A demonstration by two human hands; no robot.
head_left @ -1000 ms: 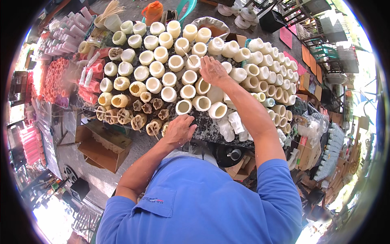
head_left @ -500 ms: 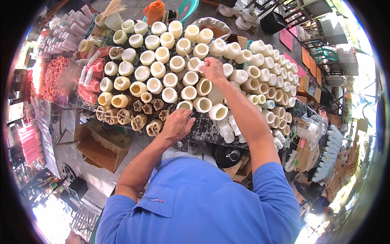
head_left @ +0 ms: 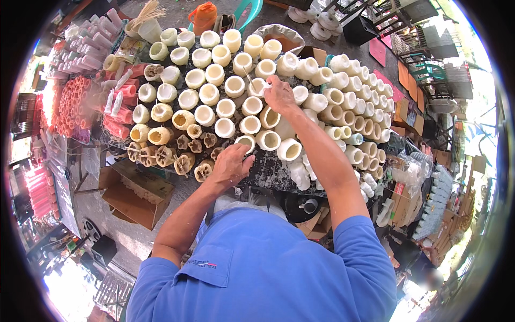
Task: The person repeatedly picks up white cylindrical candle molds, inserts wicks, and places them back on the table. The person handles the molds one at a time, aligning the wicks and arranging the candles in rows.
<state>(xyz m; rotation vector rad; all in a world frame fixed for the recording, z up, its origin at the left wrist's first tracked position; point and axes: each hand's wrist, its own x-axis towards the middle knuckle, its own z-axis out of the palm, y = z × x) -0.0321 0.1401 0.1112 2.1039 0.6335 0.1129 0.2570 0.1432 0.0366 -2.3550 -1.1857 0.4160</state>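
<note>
The right hand (head_left: 279, 94) has reached farther up the worktop (head_left: 268, 172), fingers pinched on a thin stick over a cream wax cylinder (head_left: 258, 86); the left hand (head_left: 230, 163) rests half-curled, holding nothing, by the front row.

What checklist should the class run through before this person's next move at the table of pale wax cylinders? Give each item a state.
1. Right hand placed among the cream cylinders at mid-table: ok.
2. What the right fingers pinch: a thin stick seems to rise from them, cannot tell.
3. Left hand braced flat on the dark table edge: ok.
4. Left hand clear of the front cylinder: not ok, fingertips are right beside it.
5. Front-row cylinders upright: not ok, the tilted cylinder leans outward.
6. Brown flower-shaped moulds out of both hands' way: ok.
</note>
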